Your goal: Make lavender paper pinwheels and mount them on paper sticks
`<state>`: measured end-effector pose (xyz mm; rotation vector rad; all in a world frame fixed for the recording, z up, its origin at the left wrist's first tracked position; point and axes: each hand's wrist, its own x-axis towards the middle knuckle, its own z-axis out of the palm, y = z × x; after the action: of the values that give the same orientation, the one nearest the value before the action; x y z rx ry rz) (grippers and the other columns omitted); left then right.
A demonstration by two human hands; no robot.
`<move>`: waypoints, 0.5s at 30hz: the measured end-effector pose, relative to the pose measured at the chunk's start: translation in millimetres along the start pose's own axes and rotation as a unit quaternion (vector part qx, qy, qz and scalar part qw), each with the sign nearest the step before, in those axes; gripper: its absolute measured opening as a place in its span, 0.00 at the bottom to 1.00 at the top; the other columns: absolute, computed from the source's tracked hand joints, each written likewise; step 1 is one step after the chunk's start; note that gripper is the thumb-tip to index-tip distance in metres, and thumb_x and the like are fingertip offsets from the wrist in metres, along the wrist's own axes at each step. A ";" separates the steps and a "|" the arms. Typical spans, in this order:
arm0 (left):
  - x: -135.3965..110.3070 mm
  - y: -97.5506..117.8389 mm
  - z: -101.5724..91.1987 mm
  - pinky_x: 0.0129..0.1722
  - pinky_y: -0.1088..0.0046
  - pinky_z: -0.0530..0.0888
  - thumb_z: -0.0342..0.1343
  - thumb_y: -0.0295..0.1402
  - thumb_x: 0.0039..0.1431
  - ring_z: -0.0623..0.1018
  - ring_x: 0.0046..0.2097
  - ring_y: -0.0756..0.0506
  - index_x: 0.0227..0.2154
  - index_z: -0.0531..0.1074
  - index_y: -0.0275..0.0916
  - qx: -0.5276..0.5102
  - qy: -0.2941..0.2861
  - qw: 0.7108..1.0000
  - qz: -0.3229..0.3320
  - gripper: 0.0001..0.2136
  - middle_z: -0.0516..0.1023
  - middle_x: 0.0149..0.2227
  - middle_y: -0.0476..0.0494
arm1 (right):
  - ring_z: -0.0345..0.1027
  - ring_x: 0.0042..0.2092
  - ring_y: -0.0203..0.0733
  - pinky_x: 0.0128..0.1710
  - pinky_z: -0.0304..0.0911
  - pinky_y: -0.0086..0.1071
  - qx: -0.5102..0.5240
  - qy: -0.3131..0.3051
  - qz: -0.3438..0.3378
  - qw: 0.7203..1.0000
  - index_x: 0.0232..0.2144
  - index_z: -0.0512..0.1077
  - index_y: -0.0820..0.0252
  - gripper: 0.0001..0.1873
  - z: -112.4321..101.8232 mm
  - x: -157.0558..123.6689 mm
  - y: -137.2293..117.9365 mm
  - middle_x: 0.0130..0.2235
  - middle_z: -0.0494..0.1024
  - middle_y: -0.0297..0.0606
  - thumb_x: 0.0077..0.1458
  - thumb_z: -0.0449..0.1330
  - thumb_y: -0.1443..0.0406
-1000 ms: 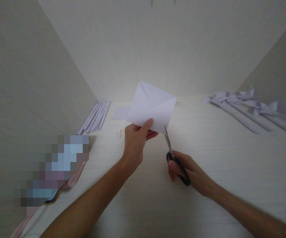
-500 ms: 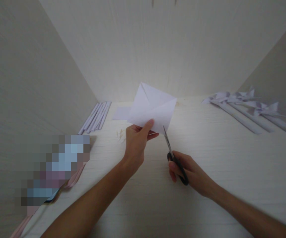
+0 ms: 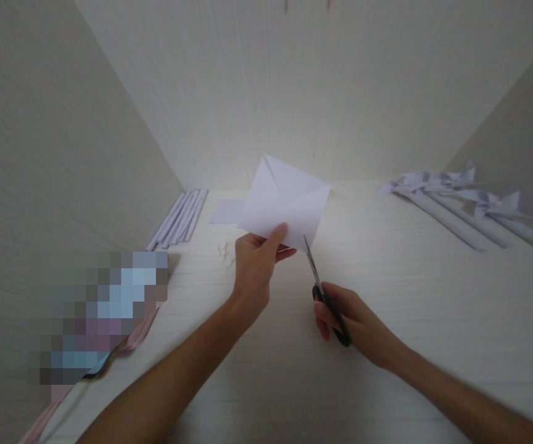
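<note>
My left hand (image 3: pixel 260 262) pinches the near edge of a white square sheet of paper (image 3: pixel 289 197), thumb on top and fingers beneath. Creases run in from the paper's corners. In my right hand (image 3: pixel 345 314) is a pair of scissors (image 3: pixel 313 268) with black handles, fingers closed round the loops. The blades point away from me and lie at the paper's near right corner, close to my left fingertips. How far the blades are parted is hard to make out.
Several rolled white paper sticks (image 3: pixel 178 217) lie at the left by the wall. Another piece of white paper (image 3: pixel 226 211) and small yellowish bits (image 3: pixel 224 250) are behind my left hand. Paper pinwheels on sticks (image 3: pixel 456 213) lie at the right. A blurred-out item (image 3: pixel 118 308) is at the left.
Almost nothing differs. Both hands, the paper and the scissors keep the same places, with only a very slight shift of the whole view.
</note>
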<state>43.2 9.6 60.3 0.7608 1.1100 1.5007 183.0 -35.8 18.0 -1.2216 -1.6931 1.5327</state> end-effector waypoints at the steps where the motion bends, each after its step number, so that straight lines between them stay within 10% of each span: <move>1: 0.1 0.1 0.2 0.26 0.76 0.73 0.59 0.32 0.41 0.73 0.24 0.52 0.22 0.71 0.31 -0.001 0.001 1.000 0.000 0.08 0.75 0.22 0.46 | 0.54 0.20 0.31 0.19 0.49 0.26 -0.001 0.000 0.000 1.000 0.20 0.56 0.59 0.19 -0.1 -0.1 -0.1 0.17 0.62 0.29 0.48 0.52 0.50; 15: -0.7 -0.8 -0.1 0.28 0.72 0.74 0.59 0.33 0.41 0.74 0.24 0.51 0.23 0.71 0.31 0.001 0.005 1.000 0.002 0.08 0.74 0.22 0.46 | 0.53 0.21 0.31 0.20 0.49 0.27 -0.016 0.006 -0.003 1.000 0.19 0.55 0.58 0.19 0.3 0.4 -1.0 0.17 0.62 0.29 0.48 0.51 0.50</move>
<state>43.6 8.9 59.7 0.7591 1.1172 1.5087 182.4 -35.5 18.8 -1.2391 -1.7190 1.4973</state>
